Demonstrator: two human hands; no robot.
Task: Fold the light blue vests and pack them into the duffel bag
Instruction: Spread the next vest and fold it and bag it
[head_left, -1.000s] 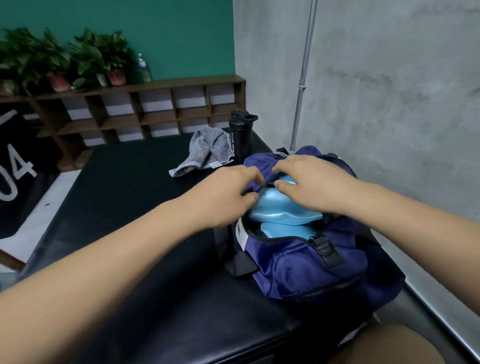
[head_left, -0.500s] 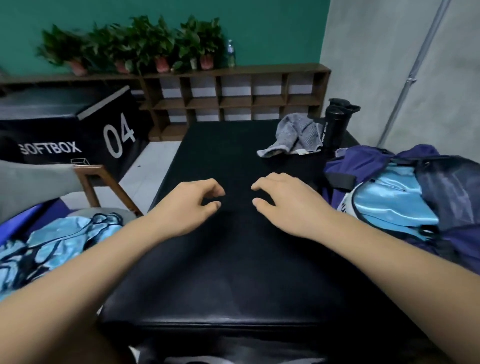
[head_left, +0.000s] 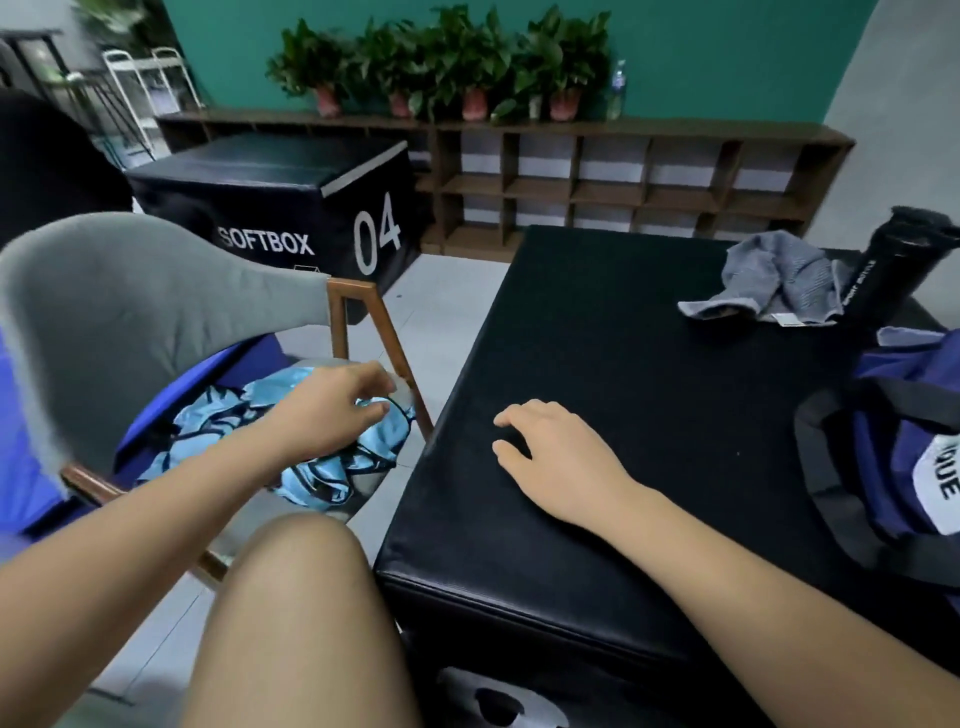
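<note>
1. Now, the black padded table (head_left: 649, 415): largest item, straight ahead of me. Its near half is bare, which I judge to be my folding surface.
2. Grey chair (head_left: 130, 312), wooden frame, just beside the table on my left. It carries the unfolded stock.
3. SOFTBOX block (head_left: 270, 208), marked 04, on the floor beyond the chair.
4. Wooden shelf unit (head_left: 623, 171) along the green wall, with potted plants (head_left: 441, 62) on top.
5. Duffel bag (head_left: 893, 457), navy with black straps, on the table at my far right, partly cut off by the frame edge. Only its side shows, so I cannot tell what is packed inside.
6. Light blue vests (head_left: 317, 480): a crumpled heap with dark trim on the chair seat, none folded. I cannot count them. By my judgement all of these remain to be folded and packed, so the job is unfinished.
7. Grey towel (head_left: 769, 280), rumpled, at the table's far side.
8. Black bottle (head_left: 893, 265), just beside the towel and behind the bag.
9. My right hand (head_left: 550, 447): palm down on the table near its left edge, fingers relaxed and slightly spread, holding nothing.
10. My left hand (head_left: 332, 410): over the vest heap, fingers loosely curled, thumb apart from forefinger, no cloth pinched that I can see. Next step, I judge: take 1 vest.
</note>
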